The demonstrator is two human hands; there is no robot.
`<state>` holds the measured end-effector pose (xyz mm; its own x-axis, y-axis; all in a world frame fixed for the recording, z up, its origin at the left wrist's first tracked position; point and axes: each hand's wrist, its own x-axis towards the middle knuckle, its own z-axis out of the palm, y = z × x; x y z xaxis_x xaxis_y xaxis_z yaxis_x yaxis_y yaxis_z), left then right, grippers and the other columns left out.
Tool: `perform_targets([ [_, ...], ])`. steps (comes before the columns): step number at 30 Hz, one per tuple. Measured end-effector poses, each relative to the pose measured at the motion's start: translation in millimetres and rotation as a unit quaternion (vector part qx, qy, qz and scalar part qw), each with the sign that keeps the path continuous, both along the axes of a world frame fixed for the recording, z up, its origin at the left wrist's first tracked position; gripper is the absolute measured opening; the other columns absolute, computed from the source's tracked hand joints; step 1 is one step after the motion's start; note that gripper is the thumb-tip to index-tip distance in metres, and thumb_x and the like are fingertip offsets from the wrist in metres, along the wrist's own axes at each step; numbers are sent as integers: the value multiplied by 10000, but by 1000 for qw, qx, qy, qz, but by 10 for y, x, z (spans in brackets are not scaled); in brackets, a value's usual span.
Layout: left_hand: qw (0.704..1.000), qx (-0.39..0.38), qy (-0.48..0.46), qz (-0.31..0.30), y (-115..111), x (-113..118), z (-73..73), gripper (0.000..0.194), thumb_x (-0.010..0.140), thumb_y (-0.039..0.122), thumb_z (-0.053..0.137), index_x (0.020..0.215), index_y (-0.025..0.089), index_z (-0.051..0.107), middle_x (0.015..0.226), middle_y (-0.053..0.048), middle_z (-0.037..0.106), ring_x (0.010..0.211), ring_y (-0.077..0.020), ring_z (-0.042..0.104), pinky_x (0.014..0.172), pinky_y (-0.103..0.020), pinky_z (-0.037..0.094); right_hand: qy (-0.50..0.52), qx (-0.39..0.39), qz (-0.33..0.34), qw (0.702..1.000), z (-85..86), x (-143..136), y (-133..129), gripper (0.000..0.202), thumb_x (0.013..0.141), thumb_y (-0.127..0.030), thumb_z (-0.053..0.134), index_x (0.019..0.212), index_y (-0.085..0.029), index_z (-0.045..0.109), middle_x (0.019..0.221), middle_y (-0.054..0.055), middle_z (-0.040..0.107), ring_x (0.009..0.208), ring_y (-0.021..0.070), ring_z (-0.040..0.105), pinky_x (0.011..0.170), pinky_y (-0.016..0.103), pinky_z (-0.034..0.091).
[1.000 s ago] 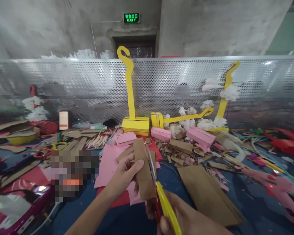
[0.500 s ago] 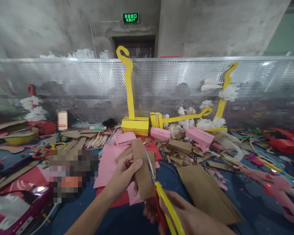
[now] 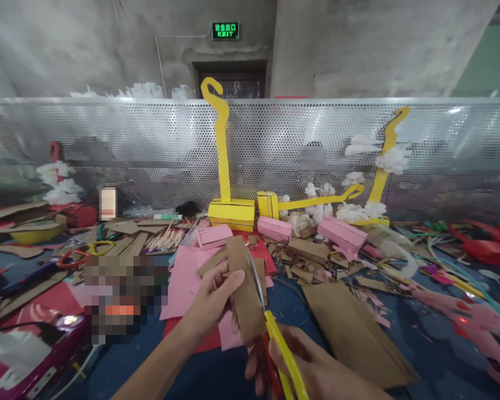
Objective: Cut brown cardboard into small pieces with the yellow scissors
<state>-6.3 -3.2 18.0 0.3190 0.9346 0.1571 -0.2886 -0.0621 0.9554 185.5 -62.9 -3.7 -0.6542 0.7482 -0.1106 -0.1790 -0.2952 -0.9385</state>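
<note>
My left hand (image 3: pixel 214 294) pinches a brown cardboard strip (image 3: pixel 246 300) upright, thumb across its face. In my right hand (image 3: pixel 304 355) are scissors (image 3: pixel 284 347) with one yellow and one red handle. Their metal blades lie along the strip's right edge, close together. My right fingers curl through the handles, partly hidden behind them. Beneath the strip lie pink paper (image 3: pixel 183 283) and red paper (image 3: pixel 175 339). A larger brown cardboard sheet (image 3: pixel 350 328) rests on the blue table to the right of the scissors.
Yellow hook-topped paper pieces (image 3: pixel 221 150) stand before a perforated metal screen (image 3: pixel 158 139). Pink paper rolls (image 3: pixel 216 235) and cardboard scraps (image 3: pixel 308 261) lie beyond my hands. A pink glue gun (image 3: pixel 466 316) is at right, a purple power strip (image 3: pixel 45 361) at left, other scissors (image 3: pixel 85 253) behind it.
The view has shifted slightly. The scissor handles have drawn a little closer together, with the blades still at the strip's right edge. My left hand keeps its hold.
</note>
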Motion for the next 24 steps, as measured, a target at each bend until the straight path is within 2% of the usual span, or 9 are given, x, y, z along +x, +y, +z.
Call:
perform_targets([
  [4, 1000, -29, -5, 8, -15, 21, 20, 350, 856, 471, 663, 1017, 162, 625, 595, 11, 638, 318, -81, 501, 286, -166, 403, 18, -44, -15, 999, -91, -24, -23, 592, 773, -657, 711, 1091, -173, 589, 861, 55, 707, 687, 120, 664, 653, 226, 481],
  [6, 999, -36, -4, 18, -11, 25, 23, 368, 839, 474, 683, 1014, 154, 635, 611, 5, 641, 353, -83, 518, 303, -158, 399, 15, -56, -18, 998, -107, -31, -29, 605, 753, -668, 723, 1077, -174, 591, 847, 45, 712, 673, 106, 657, 655, 214, 480],
  [11, 999, -38, 3, 29, 8, 21, -8, 382, 839, 465, 699, 1061, 160, 640, 799, -42, 705, 553, -110, 620, 460, -170, 484, 16, -39, -14, 999, -127, -50, 12, 618, 739, -692, 716, 1045, -174, 577, 814, 34, 704, 639, 114, 670, 619, 213, 496],
  [14, 999, -30, 6, 27, 7, 14, -36, 354, 879, 445, 662, 1098, 167, 644, 851, -44, 713, 616, -111, 629, 522, -172, 500, 43, -44, 25, 998, -175, -62, 45, 692, 641, -720, 769, 1011, -174, 560, 808, 40, 702, 651, 143, 691, 637, 249, 527],
  [15, 999, -26, 8, 23, 5, 12, -42, 350, 890, 440, 650, 1116, 172, 643, 864, -44, 715, 631, -112, 631, 538, -175, 505, 46, -49, 31, 997, -184, -62, 49, 680, 634, -686, 801, 1009, -169, 567, 837, 49, 705, 701, 158, 702, 674, 263, 535],
  [17, 1000, -22, 10, 17, 1, 7, -44, 352, 898, 438, 640, 1133, 176, 644, 875, -44, 718, 646, -116, 634, 554, -178, 510, 47, -48, 8, 998, -177, -60, 43, 640, 668, -652, 801, 1014, -161, 580, 880, 59, 708, 776, 165, 706, 743, 276, 538],
  [21, 999, -21, 9, 24, -2, 10, -16, 363, 866, 445, 678, 1102, 170, 664, 898, -52, 726, 675, -123, 646, 599, -183, 529, 35, -72, 25, 996, -100, -55, 6, 593, 685, -611, 816, 988, -160, 581, 839, 40, 701, 751, 144, 691, 773, 284, 542],
  [24, 999, -22, 9, 33, -1, 19, 2, 368, 845, 442, 701, 1084, 165, 664, 874, -48, 717, 647, -117, 641, 556, -168, 518, 29, -55, -1, 998, -79, -65, -12, 583, 718, -616, 789, 1006, -149, 592, 869, 61, 705, 779, 157, 696, 774, 284, 540],
])
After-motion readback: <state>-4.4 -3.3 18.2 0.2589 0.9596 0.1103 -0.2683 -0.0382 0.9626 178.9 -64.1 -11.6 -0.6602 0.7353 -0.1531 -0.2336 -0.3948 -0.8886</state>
